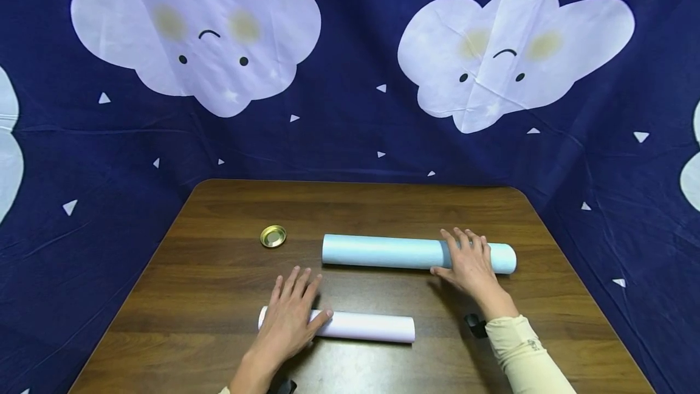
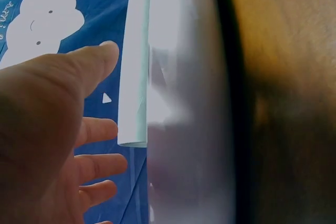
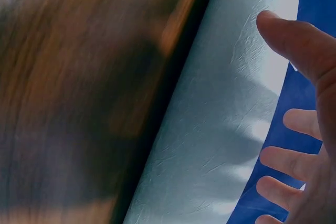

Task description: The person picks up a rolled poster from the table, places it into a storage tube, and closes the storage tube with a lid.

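On the table lie two rolls: a long light blue roll (image 1: pixel 388 252) and, nearer the front, a shorter, thinner white roll (image 1: pixel 377 327). My left hand (image 1: pixel 287 318) is over the left part of the white roll, its fingers spread and pointing away. In the left wrist view the white roll (image 2: pixel 181 77) runs close beside the extended thumb, with the blue roll (image 2: pixel 134 66) behind it. Toward the blue roll's right end, my right hand (image 1: pixel 470 263) reaches over it with fingers apart. The right wrist view shows the thumb overlapping the creased blue surface (image 3: pixel 210 114).
A small round gold dish or lid (image 1: pixel 273 236) sits at the back left of the brown wooden table (image 1: pixel 219 205). Behind the table hangs a dark blue cloth (image 1: pixel 350 126) with white clouds and triangles. A dark wrist device (image 1: pixel 475 325) shows under the right wrist.
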Available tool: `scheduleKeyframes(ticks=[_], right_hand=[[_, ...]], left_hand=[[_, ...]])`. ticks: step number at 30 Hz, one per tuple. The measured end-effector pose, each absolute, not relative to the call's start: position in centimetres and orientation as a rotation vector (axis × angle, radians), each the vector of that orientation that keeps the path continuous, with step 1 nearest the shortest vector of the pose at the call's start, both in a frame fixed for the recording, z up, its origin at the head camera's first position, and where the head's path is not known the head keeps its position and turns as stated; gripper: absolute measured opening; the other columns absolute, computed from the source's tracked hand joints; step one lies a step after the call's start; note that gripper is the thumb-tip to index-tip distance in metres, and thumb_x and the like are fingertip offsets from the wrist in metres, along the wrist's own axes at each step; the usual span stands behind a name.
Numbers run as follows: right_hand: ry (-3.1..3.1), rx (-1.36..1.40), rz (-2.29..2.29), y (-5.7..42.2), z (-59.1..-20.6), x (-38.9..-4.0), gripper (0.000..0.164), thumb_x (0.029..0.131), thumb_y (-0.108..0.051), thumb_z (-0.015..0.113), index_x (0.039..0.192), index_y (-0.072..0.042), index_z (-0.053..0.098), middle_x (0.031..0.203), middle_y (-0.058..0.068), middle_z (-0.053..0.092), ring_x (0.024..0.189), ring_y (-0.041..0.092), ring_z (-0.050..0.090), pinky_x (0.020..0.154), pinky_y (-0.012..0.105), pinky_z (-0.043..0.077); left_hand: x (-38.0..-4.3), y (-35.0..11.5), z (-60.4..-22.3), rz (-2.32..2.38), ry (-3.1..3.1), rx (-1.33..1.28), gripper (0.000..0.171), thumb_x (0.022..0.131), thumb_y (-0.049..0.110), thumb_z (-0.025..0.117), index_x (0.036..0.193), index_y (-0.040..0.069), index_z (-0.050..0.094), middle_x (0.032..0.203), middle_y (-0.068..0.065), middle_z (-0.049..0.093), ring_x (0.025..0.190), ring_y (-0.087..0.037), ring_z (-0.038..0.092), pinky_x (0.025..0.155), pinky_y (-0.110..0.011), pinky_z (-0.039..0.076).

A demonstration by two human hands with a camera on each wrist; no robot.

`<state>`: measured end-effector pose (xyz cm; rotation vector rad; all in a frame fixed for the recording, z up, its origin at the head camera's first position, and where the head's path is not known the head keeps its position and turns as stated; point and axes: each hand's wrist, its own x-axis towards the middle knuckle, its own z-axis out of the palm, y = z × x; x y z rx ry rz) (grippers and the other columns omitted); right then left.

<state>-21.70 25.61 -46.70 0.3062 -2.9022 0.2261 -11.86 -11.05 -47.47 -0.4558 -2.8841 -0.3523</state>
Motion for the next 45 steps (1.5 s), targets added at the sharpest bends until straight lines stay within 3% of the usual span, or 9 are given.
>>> scheduleKeyframes(ticks=[10, 20, 31, 45], right_hand=[[-2.946, 0.325, 0.239, 26.7, -47.2, -22.1, 0.089, 0.068, -0.044, 0.080, 0.140, -0.010, 0.040, 0.140, 0.027, 0.041, 0.130, 0.049, 0.031, 0.104, 0.068, 0.019], [-2.992, 0.357, 0.257, 27.2, -47.8, -22.3, 0.092, 0.067, -0.042, 0.082, 0.141, -0.010, 0.038, 0.139, 0.028, 0.040, 0.129, 0.051, 0.031, 0.104, 0.069, 0.018], [-2.962, 0.397, 0.194, 27.5, -48.3, -22.6, 0.091, 0.065, -0.039, 0.083, 0.140, -0.011, 0.039, 0.134, 0.028, 0.045, 0.125, 0.051, 0.036, 0.104, 0.069, 0.020], [-2.871, 0.456, 0.114, 27.6, -49.0, -23.1, 0.088, 0.060, -0.033, 0.087, 0.134, -0.008, 0.046, 0.124, 0.024, 0.054, 0.116, 0.047, 0.047, 0.104, 0.065, 0.026]], left_hand=[[-11.3, -11.1, -48.0, -0.309, -2.923, -0.537, 0.079, 0.075, 0.063, 0.064, 0.135, 0.013, 0.050, 0.142, -0.014, 0.048, 0.136, -0.037, 0.037, 0.110, -0.059, 0.028], [-11.0, -11.7, -48.7, -0.241, -2.941, -0.620, 0.082, 0.069, 0.057, 0.073, 0.133, 0.011, 0.050, 0.136, -0.016, 0.052, 0.128, -0.036, 0.046, 0.105, -0.056, 0.035], [-11.0, -12.1, -49.1, -0.197, -2.831, -0.673, 0.076, 0.063, 0.048, 0.081, 0.126, 0.015, 0.055, 0.116, -0.008, 0.063, 0.108, -0.027, 0.056, 0.093, -0.046, 0.043], [-11.1, -12.5, -49.3, -0.147, -2.753, -0.699, 0.061, 0.059, 0.041, 0.084, 0.110, 0.016, 0.060, 0.097, 0.001, 0.061, 0.091, -0.017, 0.054, 0.081, -0.039, 0.046]])
